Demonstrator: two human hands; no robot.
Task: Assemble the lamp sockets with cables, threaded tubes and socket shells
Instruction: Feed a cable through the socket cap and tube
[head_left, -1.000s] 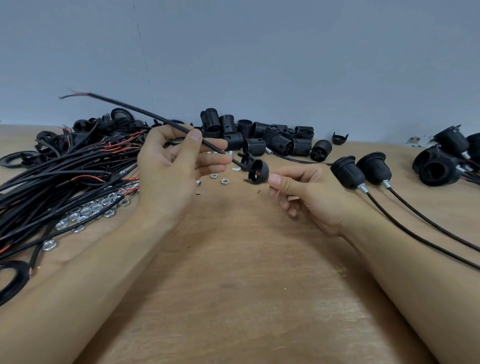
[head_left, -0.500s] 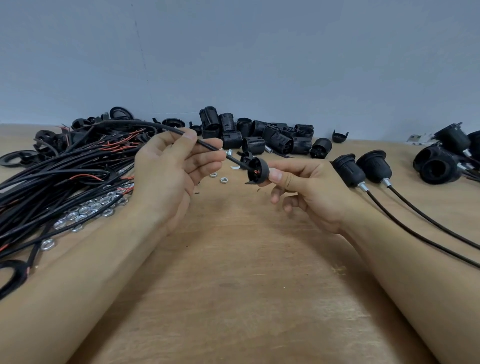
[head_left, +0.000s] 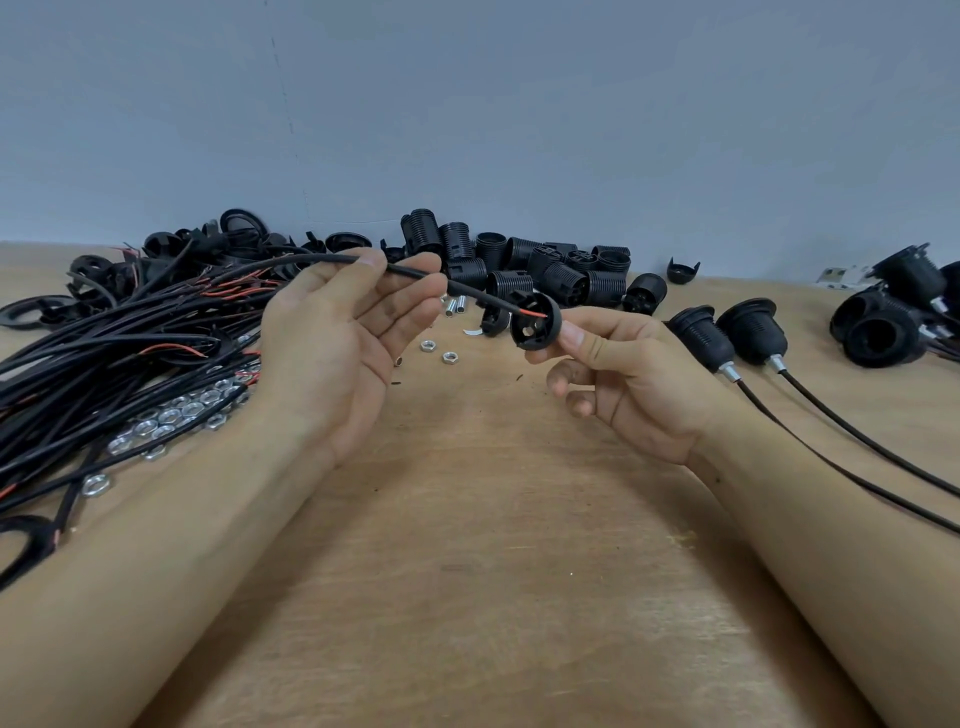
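My left hand (head_left: 343, 332) pinches a black cable (head_left: 415, 275) between thumb and fingertips, palm up. The cable's red stripped end (head_left: 532, 313) pokes into a black socket cap (head_left: 535, 325). My right hand (head_left: 623, 374) pinches that cap by its rim with thumb and forefinger, its open side facing me. Both hands hover above the wooden table (head_left: 493, 519).
A heap of black cables (head_left: 104, 364) and silver nuts (head_left: 171, 415) lies at the left. Threaded socket shells (head_left: 545, 270) pile up at the back, with small metal tubes (head_left: 454, 305) near them. Two assembled sockets with cables (head_left: 727, 332) lie at the right, more (head_left: 883, 322) beyond.
The cable's far end has dropped from the air onto the heap. Its stripped end has been pushed through the cap, and the cap has turned its open side toward me.
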